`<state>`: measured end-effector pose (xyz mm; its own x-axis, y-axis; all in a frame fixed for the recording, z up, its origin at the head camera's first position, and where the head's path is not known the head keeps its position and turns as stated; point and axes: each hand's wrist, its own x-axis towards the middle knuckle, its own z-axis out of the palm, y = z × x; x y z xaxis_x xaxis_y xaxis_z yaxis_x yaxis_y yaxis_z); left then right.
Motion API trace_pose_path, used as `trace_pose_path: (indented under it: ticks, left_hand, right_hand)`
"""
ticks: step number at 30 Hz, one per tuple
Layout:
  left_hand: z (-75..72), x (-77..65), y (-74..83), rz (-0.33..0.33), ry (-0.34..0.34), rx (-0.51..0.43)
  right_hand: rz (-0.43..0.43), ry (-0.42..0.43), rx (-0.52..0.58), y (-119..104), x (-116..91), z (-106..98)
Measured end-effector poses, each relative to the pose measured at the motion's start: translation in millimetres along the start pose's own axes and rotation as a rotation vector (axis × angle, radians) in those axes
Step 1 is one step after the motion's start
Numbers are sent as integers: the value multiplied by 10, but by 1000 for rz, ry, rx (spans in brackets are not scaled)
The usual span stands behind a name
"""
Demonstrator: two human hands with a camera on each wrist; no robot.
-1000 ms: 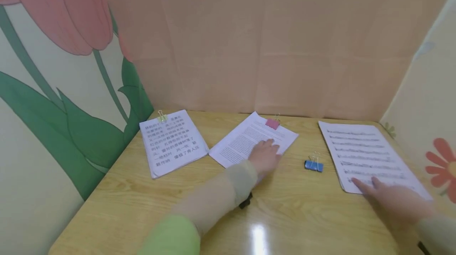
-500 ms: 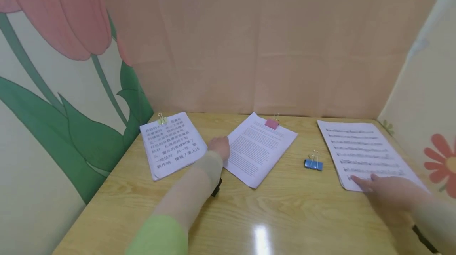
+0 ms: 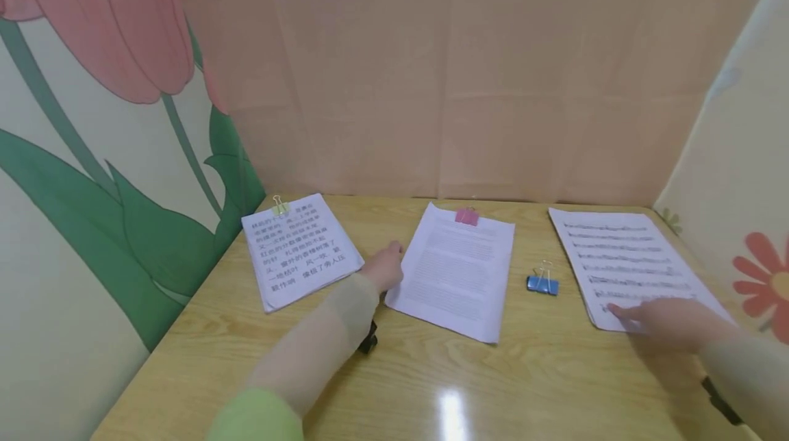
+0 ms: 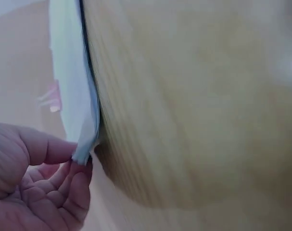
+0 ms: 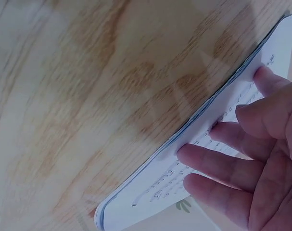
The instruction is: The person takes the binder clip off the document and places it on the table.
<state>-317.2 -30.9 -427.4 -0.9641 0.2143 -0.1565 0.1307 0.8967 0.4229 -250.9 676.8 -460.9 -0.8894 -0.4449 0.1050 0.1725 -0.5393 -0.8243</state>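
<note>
In the middle of the table lies a stack of printed paper [image 3: 456,276] with a pink binder clip [image 3: 467,216] on its far edge. My left hand [image 3: 383,268] is at its left edge; in the left wrist view, thumb and fingers pinch a corner of the stack [image 4: 83,110]. On the right is a stack of sheet music [image 3: 622,256] with no clip seen on it. My right hand [image 3: 684,323] rests on its near part, fingers spread over the page [image 5: 155,187] in the right wrist view. A blue binder clip [image 3: 542,285] stands between these two stacks.
At the left of the wooden table [image 3: 394,372] lies another stack of large-print pages [image 3: 302,249] with a yellow-green binder clip [image 3: 280,208]. A tan cloth backdrop [image 3: 444,71] rises behind the table, and painted walls stand on both sides.
My left hand has moved left off the middle stack's face to its left edge. That stack has turned, so its clipped edge now lies nearly square to the back. The right hand stays on the sheet music.
</note>
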Motion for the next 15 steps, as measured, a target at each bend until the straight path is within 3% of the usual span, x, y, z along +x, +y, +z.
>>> trace_pose_path:
  ticks: [3, 5, 8, 12, 15]
  left_hand:
    - [6, -98, -62, -5, -47, -41]
    - [4, -175, -118, 11, -86, -56]
    - [-7, -313, -196, 26, -159, -115]
    - [-6, -521, -263, 5, -267, -265]
    - [7, -665, -282, 9, -307, -346]
  right_hand:
    - [139, -35, 177, -60, 21, 18]
    - [129, -32, 167, -57, 36, 24]
    - [22, 51, -7, 5, 30, 30]
    - [-115, 205, -271, 89, 12, -2]
    - [-153, 228, -243, 86, 11, -69]
